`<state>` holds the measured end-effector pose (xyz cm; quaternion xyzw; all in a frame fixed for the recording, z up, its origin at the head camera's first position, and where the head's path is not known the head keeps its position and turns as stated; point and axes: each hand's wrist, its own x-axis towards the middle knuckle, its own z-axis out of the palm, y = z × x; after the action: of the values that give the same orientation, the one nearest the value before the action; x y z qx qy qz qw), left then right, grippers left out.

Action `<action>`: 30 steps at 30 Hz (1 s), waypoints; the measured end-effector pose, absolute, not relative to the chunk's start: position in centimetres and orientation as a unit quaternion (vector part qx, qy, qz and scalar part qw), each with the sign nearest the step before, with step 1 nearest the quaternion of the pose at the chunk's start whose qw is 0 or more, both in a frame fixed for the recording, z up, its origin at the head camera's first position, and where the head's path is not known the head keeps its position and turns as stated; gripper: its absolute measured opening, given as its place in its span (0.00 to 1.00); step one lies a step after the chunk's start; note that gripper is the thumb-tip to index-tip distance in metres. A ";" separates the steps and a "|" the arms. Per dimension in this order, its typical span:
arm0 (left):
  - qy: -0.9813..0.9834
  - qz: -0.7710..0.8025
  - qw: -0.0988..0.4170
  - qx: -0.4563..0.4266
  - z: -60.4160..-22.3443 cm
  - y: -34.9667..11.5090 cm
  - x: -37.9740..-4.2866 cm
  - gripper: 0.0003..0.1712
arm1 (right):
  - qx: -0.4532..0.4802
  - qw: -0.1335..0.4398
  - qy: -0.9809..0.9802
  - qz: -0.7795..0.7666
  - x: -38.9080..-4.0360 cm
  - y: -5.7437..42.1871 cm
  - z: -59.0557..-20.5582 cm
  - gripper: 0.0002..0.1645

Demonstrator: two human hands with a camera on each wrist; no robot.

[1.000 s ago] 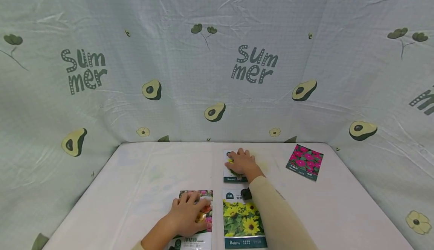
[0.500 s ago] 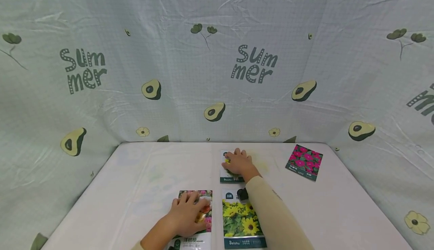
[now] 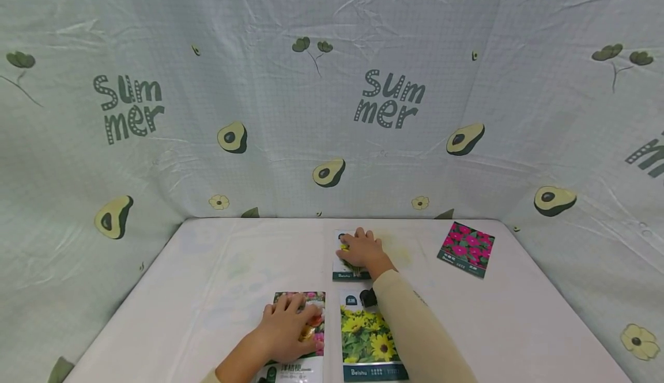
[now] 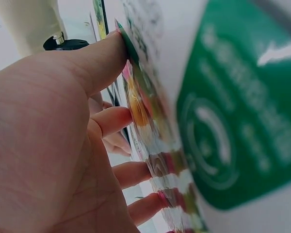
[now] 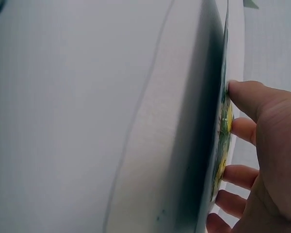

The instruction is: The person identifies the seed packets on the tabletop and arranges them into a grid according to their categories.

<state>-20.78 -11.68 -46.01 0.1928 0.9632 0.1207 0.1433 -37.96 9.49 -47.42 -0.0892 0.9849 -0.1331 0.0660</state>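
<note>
My left hand (image 3: 284,328) rests on a pink-flowered seed packet (image 3: 311,367) at the front of the table. Its thumb and spread fingertips press the glossy face, as the left wrist view also shows. Farther back, my right hand (image 3: 363,250) lies over a smaller seed packet (image 3: 346,277) with yellow flowers and a dark green bottom band. In the right wrist view, the thumb and fingertips (image 5: 240,174) touch the packet's face, spread apart. The hand covers much of its picture. Below the right forearm lies a larger yellow-daisy seed packet (image 3: 368,337), partly hidden by the sleeve.
A magenta-flowered seed packet (image 3: 467,248) lies tilted at the back right of the white table (image 3: 249,262). A pale curtain (image 3: 280,100) printed with avocados stands behind the table and along its sides.
My right hand has slid the smaller yellow-flowered seed packet a little to the left, over the upper end of the daisy packet's column. My left hand and the other packets have stayed put.
</note>
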 end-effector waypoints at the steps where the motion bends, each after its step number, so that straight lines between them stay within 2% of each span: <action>1: 0.963 0.120 0.144 0.193 -46.0 -11.7 -20.8 0.37 | -0.091 0.064 0.985 -0.132 -37.9 9.4 -47.4 0.32; 30: 0.965 0.107 0.137 0.199 -46.3 -11.7 -20.9 0.36 | -0.109 0.066 0.984 -0.125 -37.9 7.9 -47.2 0.31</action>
<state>-20.88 -11.65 -46.31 0.1987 0.9645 0.1074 0.1367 -37.94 7.86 -47.24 -0.1087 0.9839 -0.1254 0.0665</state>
